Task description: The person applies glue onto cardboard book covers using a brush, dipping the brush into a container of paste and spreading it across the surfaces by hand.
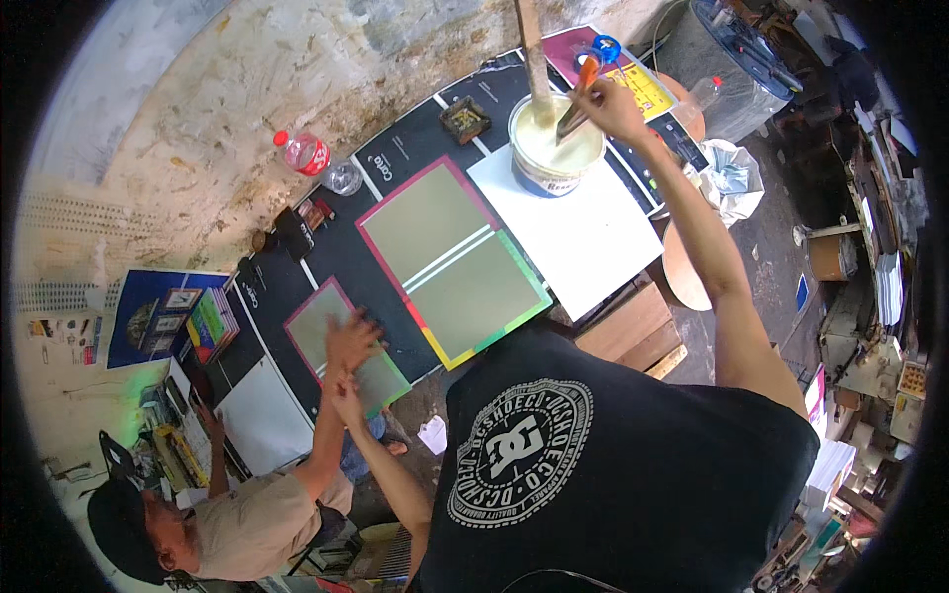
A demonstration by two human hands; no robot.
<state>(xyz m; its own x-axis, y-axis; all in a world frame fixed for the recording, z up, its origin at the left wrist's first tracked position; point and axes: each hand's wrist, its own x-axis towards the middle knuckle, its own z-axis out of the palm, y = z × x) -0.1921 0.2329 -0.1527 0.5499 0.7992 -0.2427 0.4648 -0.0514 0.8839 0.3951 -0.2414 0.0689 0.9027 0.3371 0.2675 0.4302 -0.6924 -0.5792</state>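
My right hand [615,111] grips a flat brush [572,121] with an orange handle, its lower end in the pale, creamy paste of a white bucket [556,166]. My left hand [347,397] is beside or against the wrist of a co-worker's hand [352,342]; its fingers are partly hidden there. That co-worker's hand, blurred and spread, lies over a smaller grey panel with pink and green edges [316,314]. Between my hands lies a larger sheet [435,354] with two grey boards, a pink, red, yellow and green border and white strips between them.
A wooden stick [533,59] stands in the bucket, over a white board [613,259]. A dark tray [465,120], bottle [301,153] and clear cup [342,178] line the black tabletop's far edge [390,148]. At left a co-worker [259,519] leans in. Blue tape [606,47] sits behind the bucket.
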